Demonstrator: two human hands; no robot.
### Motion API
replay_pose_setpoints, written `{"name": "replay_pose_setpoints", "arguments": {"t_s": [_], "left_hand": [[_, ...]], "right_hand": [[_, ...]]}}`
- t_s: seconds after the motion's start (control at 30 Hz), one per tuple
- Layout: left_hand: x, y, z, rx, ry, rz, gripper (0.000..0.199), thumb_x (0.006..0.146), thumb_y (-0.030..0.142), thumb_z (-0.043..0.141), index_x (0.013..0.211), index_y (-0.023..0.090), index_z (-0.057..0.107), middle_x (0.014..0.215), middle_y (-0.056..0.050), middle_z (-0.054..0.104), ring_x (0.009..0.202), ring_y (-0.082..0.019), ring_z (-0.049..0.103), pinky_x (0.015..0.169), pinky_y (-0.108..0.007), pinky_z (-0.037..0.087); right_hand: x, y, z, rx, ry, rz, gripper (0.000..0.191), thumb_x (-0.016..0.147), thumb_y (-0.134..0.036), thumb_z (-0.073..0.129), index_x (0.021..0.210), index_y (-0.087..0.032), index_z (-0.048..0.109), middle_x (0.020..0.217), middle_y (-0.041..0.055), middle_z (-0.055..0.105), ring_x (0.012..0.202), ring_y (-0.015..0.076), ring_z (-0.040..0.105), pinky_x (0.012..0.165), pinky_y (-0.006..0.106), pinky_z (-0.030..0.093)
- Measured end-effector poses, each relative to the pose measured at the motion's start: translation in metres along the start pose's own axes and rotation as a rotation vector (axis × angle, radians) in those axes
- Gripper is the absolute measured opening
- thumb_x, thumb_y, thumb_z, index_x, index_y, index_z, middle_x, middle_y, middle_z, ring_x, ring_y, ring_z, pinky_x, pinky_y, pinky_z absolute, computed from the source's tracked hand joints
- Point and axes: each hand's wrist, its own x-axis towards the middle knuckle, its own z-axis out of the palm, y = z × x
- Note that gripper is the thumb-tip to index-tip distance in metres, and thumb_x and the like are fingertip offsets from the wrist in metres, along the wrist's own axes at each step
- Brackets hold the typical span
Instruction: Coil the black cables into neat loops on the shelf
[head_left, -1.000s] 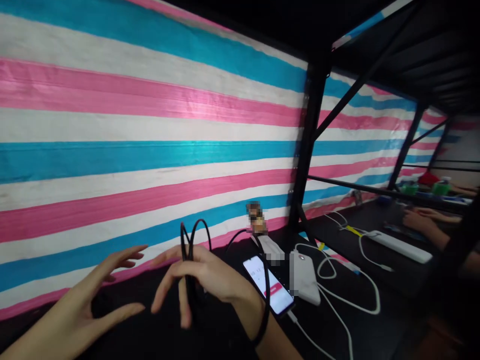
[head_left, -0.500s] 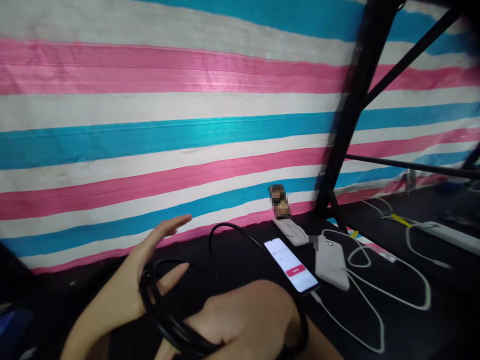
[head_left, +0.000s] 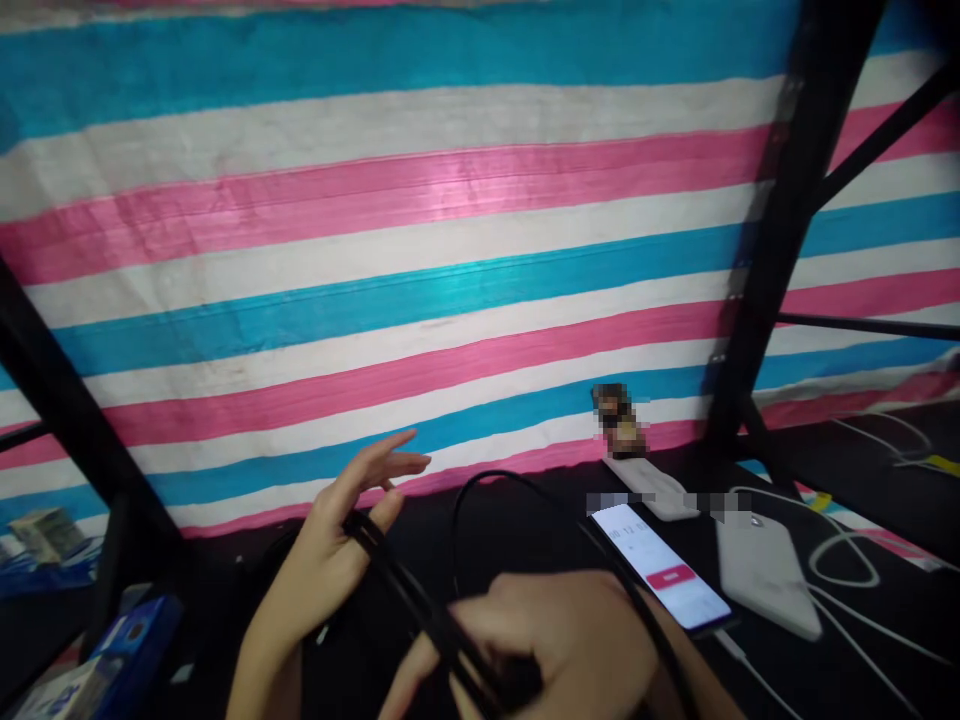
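Note:
Loops of a black cable (head_left: pixel 409 590) run between my two hands. My left hand (head_left: pixel 337 540) holds one end of the loops hooked in the crook of its thumb, its fingers loosely bent and pointing right. Nearer to me, my right hand (head_left: pixel 555 640) is closed around the other end of the loops, its fingertips partly hidden. One strand of the cable arches up behind the right hand, and another passes over its wrist. Just beyond that wrist lies a lit phone (head_left: pixel 664 570) with a plugged-in white cable (head_left: pixel 742 650).
A white power bank (head_left: pixel 769 575) and another white device (head_left: pixel 652 487) lie near the phone on the black surface. Blue packages (head_left: pixel 139 640) are at lower left. Black frame posts (head_left: pixel 780 220) stand before a striped tarp (head_left: pixel 420 210).
The view has turned left, so the phone appears farther right and the blue packages show more. My hands have drawn apart somewhat, and the cable loops between them look straighter.

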Motion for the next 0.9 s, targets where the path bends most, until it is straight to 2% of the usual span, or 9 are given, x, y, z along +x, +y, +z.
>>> {"name": "replay_pose_setpoints", "arguments": {"t_s": [0.07,0.13,0.2,0.33,0.43,0.53,0.6,0.73,0.9], "left_hand": [[0.001,-0.006,-0.004,-0.067,0.003,-0.089,0.042,0.091,0.039,0.041,0.132,0.030,0.039,0.113,-0.006,0.062,0.102,-0.018,0.059,0.083,-0.029,0.047],[0.000,-0.010,-0.011,-0.120,0.024,-0.161,0.044,0.089,0.043,0.044,0.129,0.026,0.041,0.096,-0.005,0.066,0.075,-0.015,0.063,0.064,-0.025,0.049],[-0.004,-0.011,-0.020,-0.171,0.092,-0.186,0.048,0.084,0.045,0.052,0.127,0.025,0.043,0.070,0.002,0.062,0.049,-0.011,0.054,0.045,-0.021,0.043],[-0.010,-0.008,-0.031,-0.175,0.243,-0.200,0.054,0.077,0.043,0.062,0.126,0.030,0.043,0.050,0.009,0.049,0.036,-0.008,0.039,0.035,-0.017,0.030],[-0.009,-0.004,-0.029,-0.117,0.200,-0.219,0.056,0.073,0.045,0.066,0.123,0.029,0.048,0.049,0.008,0.047,0.039,-0.008,0.040,0.037,-0.018,0.034],[-0.006,-0.003,-0.025,-0.059,0.204,-0.283,0.058,0.067,0.048,0.069,0.119,0.030,0.052,0.054,0.006,0.052,0.044,-0.009,0.042,0.040,-0.017,0.036],[-0.006,-0.004,-0.025,-0.042,0.243,-0.308,0.057,0.061,0.049,0.072,0.112,0.030,0.058,0.054,0.006,0.053,0.045,-0.009,0.043,0.041,-0.016,0.037],[-0.011,-0.006,-0.033,-0.078,0.274,-0.418,0.040,0.048,0.053,0.076,0.074,0.023,0.071,0.053,0.001,0.058,0.046,-0.012,0.050,0.042,-0.019,0.041],[-0.020,-0.010,-0.045,-0.077,0.160,-0.410,0.030,0.059,0.049,0.072,0.056,0.020,0.067,0.050,0.000,0.057,0.045,-0.011,0.050,0.041,-0.018,0.038]], "right_hand": [[-0.003,0.001,-0.006,-0.015,-0.007,-0.064,0.037,0.085,-0.022,0.058,0.122,-0.020,0.059,0.073,0.0020,0.062,0.071,0.0111,0.060,0.071,0.019,0.047],[-0.004,0.006,-0.013,-0.023,0.005,-0.118,0.038,0.085,-0.019,0.058,0.123,-0.017,0.058,0.084,0.0066,0.066,0.085,0.0142,0.063,0.083,0.024,0.046],[0.000,0.015,-0.021,-0.015,0.031,-0.130,0.041,0.083,-0.021,0.060,0.123,-0.016,0.057,0.104,0.0116,0.066,0.102,0.0177,0.060,0.090,0.028,0.044],[0.020,0.048,-0.045,0.227,0.016,-0.151,0.052,0.084,-0.044,0.057,0.128,-0.016,0.051,0.123,0.0165,0.056,0.103,0.0227,0.062,0.074,0.030,0.052],[0.035,0.075,-0.064,0.466,0.031,-0.054,0.060,0.088,-0.060,0.037,0.124,-0.015,0.052,0.099,0.0140,0.066,0.074,0.0212,0.069,0.053,0.028,0.052],[0.039,0.086,-0.072,0.544,0.268,-0.055,0.060,0.092,-0.059,0.024,0.118,-0.015,0.057,0.087,0.0090,0.066,0.063,0.0159,0.067,0.052,0.025,0.051],[0.035,0.080,-0.069,0.497,0.400,-0.074,0.051,0.092,-0.054,0.034,0.114,-0.016,0.060,0.086,0.0066,0.064,0.058,0.0122,0.063,0.048,0.022,0.049],[0.020,0.051,-0.052,0.400,0.591,-0.199,0.030,0.081,-0.037,0.064,0.100,-0.014,0.067,0.075,-0.0010,0.056,0.044,0.0033,0.048,0.037,0.015,0.038],[0.004,0.022,-0.033,0.366,0.707,-0.230,0.038,0.079,-0.028,0.065,0.115,-0.014,0.063,0.053,-0.0075,0.045,0.036,0.0024,0.037,0.031,0.014,0.029]]}}
